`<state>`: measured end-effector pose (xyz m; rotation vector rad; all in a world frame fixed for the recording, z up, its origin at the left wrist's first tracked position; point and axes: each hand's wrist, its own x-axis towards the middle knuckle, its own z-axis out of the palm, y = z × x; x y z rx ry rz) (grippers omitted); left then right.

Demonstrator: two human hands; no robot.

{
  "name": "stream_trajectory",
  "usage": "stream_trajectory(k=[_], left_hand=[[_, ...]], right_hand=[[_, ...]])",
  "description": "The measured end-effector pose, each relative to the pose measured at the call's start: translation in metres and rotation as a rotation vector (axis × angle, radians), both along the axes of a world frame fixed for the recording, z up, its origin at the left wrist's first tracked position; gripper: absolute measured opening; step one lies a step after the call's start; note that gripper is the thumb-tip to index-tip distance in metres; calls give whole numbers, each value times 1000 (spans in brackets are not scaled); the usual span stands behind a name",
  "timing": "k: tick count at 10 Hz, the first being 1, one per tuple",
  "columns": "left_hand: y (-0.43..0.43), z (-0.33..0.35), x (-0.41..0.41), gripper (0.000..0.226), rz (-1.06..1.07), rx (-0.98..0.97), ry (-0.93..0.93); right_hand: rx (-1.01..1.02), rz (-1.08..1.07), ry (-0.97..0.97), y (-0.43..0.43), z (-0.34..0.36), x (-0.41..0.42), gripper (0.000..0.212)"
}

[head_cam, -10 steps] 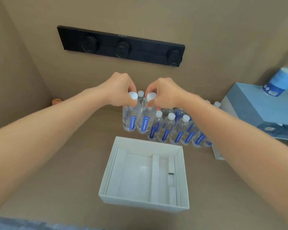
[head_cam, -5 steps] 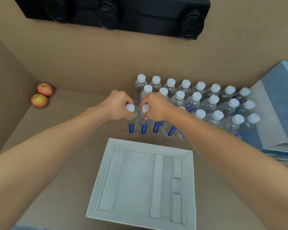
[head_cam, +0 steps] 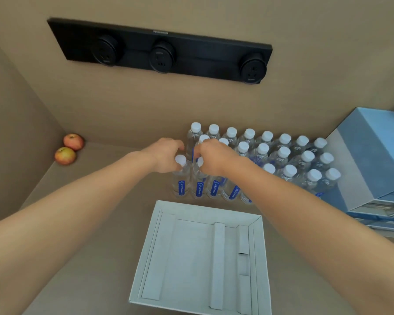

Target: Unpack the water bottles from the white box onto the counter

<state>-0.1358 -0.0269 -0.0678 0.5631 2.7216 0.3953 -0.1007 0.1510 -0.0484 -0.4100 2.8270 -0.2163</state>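
The white box lies open on the tan counter in front of me, with only cardboard dividers inside. Behind it stand several rows of clear water bottles with white caps and blue labels. My left hand grips the neck of the front-left bottle, which stands on the counter. Beside it, my right hand grips the neck of the neighbouring bottle, whose cap is mostly hidden under my fingers.
Two apples lie in the far left corner. A black socket strip is mounted on the back wall. Blue and white boxes are stacked at the right, touching the bottle rows.
Both hands have lowered their bottles from mid-air down onto the counter at the left end of the front row. The camera has tilted and shifted, showing more of the bottle rows.
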Motion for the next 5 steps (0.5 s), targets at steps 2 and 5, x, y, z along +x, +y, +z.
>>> stream_trajectory(k=[2, 5], left_hand=[[-27, 33, 39, 57, 0, -134, 49], [-36, 55, 91, 60, -17, -274, 367]], right_hand=[[52, -115, -2, -3, 31, 43, 35], [127, -264, 11, -19, 50, 97, 38]])
